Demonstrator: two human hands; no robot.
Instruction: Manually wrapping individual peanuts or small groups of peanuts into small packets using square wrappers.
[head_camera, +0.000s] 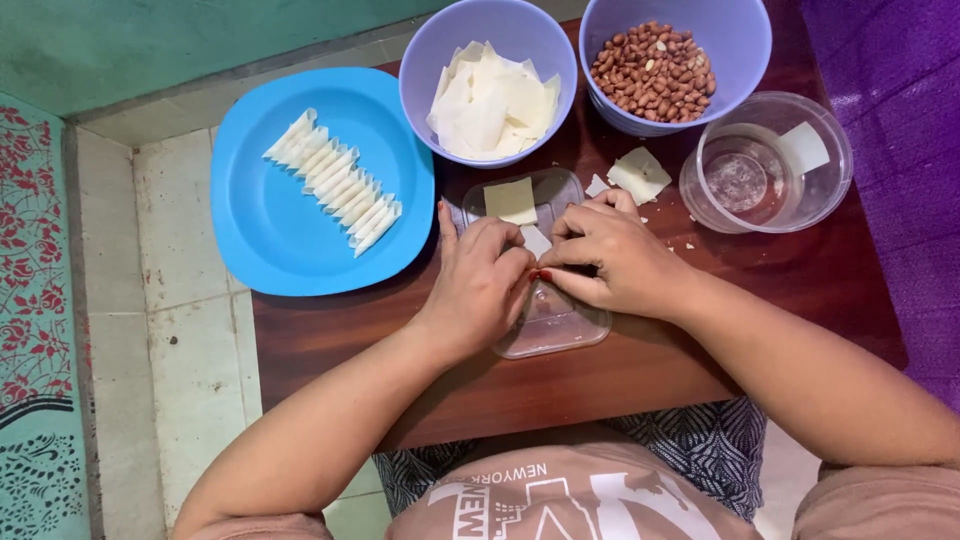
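Note:
My left hand (483, 280) and my right hand (608, 258) meet over a clear plastic lid (560, 325) on a small brown table (330, 345). Together their fingertips pinch a small pale pastry wrapper (537, 242), which is mostly hidden by the fingers. A square wrapper piece (511, 200) lies flat on the lid's far end. A blue plate (270, 220) to the left carries a row of several folded wrappers (335, 182).
A lilac bowl (420, 85) at the back holds stacked wrappers; another lilac bowl (735, 45) holds peanuts (652, 70). A clear round container (768, 165) with one wrapper stands right. Loose wrapper pieces (640, 175) lie beside it. Tiled floor and patterned mat are left.

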